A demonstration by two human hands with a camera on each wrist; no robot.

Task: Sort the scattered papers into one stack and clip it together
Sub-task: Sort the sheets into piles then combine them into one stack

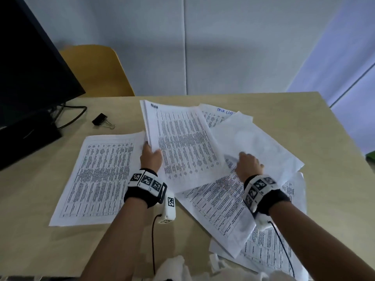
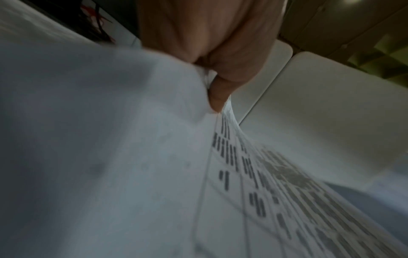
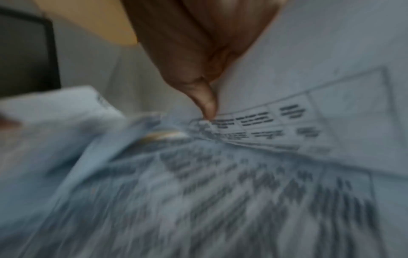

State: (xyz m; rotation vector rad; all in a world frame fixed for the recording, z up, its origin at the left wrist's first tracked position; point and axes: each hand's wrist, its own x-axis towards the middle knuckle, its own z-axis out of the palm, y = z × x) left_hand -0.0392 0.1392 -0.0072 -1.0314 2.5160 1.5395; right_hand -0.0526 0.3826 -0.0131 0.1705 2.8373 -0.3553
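Head view: left hand [image 1: 151, 158] pinching a lifted sheaf of papers [image 1: 178, 142] at its near left edge; right hand [image 1: 248, 164] curled onto a blank sheet [image 1: 257, 142] amid loose pages on the table [image 1: 284, 110]. One printed sheet [image 1: 97, 175] lying flat, left; binder clip [image 1: 100, 120] well apart, far left.

Left wrist view: thumb [image 2: 220, 97] clamped on several thin edges.

Right wrist view: blurred; fingertip [image 3: 207, 106] pressing printed paper, grip otherwise hard to tell.

Light, floppy, slippery sheets; likely best held at an edge, squared before clipping
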